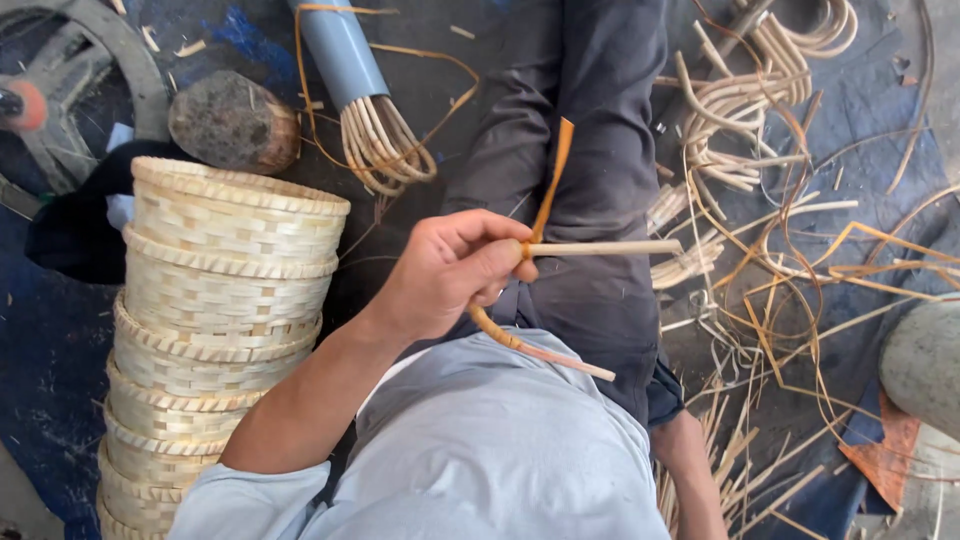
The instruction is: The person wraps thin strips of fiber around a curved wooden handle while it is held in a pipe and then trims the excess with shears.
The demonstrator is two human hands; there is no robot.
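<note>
Head view: a thin cane rod [600,247] and an orange cane strip [550,180] are pinched in the closed left hand [450,270], above the lap, beside stacked woven baskets [220,300]. Binding seems under way; steady tension is judged needed. The right hand is hidden.

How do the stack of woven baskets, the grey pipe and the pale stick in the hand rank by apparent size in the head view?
1. Stack of woven baskets, clearly largest.
2. Grey pipe, partly cut off by the frame edge.
3. Pale stick, thinnest, held in the left hand.

The right hand [712,520] is cut off by the bottom edge, its fingers unseen.
</note>
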